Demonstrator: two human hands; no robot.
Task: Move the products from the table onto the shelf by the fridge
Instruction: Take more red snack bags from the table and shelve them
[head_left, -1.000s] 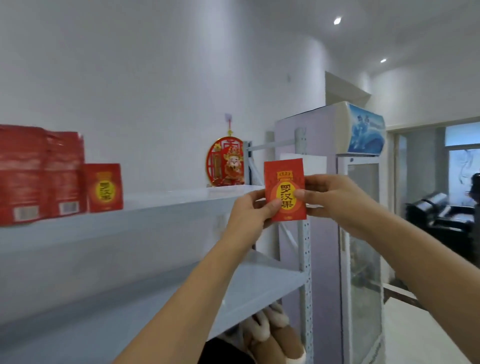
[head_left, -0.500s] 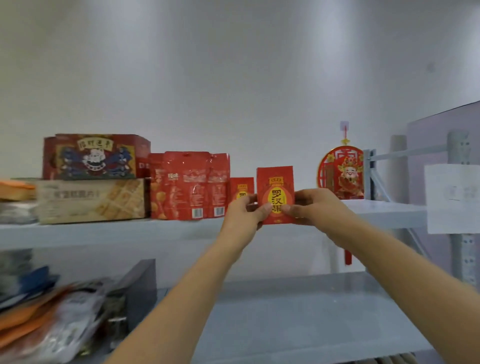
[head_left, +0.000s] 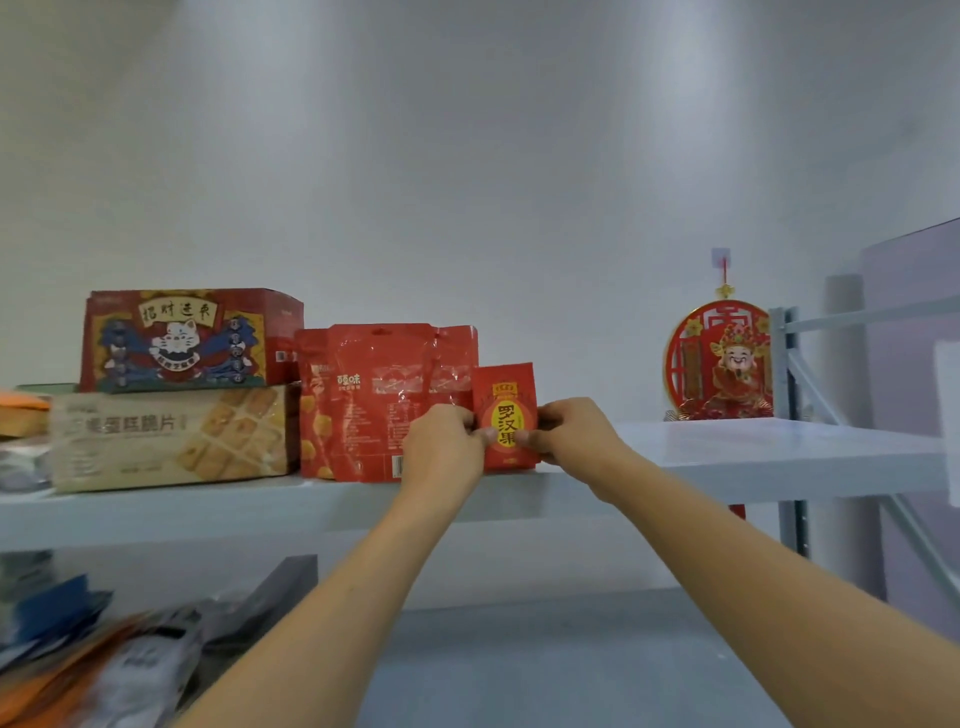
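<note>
1. On the lower level, bottom left, a heap of packets (head_left: 104, 665) is lying loose. It is too blurred for the contents to be told.
2. At the front lip of the upper shelf board (head_left: 779, 457), the small red packet (head_left: 506, 410) is being pinched from both sides. The left hand (head_left: 447, 452) is gripping its left edge and the right hand (head_left: 576, 441) its right edge. The thumbs are being pressed on the face, and the fingers are hidden behind it.
3. The packet is being held upright with the label facing out and the bottom edge at board level. Whether its weight is already being carried by the board cannot be told. The two-sided pinch is probably being used because a packet this thin would tip if it were let go unsquared.
4. Just left of it, the red pouches (head_left: 384, 400) are standing upright in a tight row. The packet is being set at the right end of that row, beside the last pouch; whether they touch is hidden by the left hand. Judgement: like goods are being grouped, and the pouch is being used as a side stop.
5. Further left, the beige biscuit box (head_left: 171, 436) is being used as a base, with the red cat box (head_left: 182, 338) stacked on top of it.
6. To the right, the board is being carried by the shelf upright (head_left: 789, 415).
7. Behind the right end of the board, the wall ornament (head_left: 719, 364) is hanging from a hook. It is being left well apart from the packet.
</note>
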